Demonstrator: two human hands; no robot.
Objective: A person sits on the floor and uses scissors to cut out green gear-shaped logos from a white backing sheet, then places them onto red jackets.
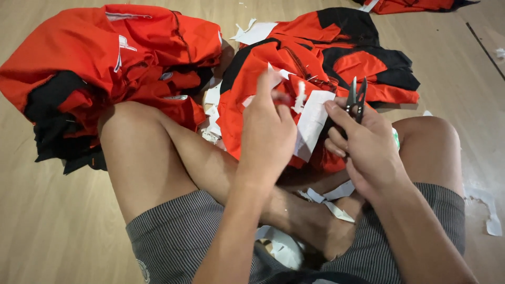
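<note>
Orange cloth and white backing pinched in left hand fingers, black metal snips gripped by right hand fingers.

One view only, from your head, looking steeply down and forward over your crossed legs, close on your hands at centre, wooden floor running far, red garments at the far edge

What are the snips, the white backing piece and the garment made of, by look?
Snips: dark metal, matte, thin pointed blades. White backing piece: looks like paper or interfacing, creased with torn edges; unclear which. Orange-and-black garment: woven synthetic fabric, slight sheen, soft folds.
</note>
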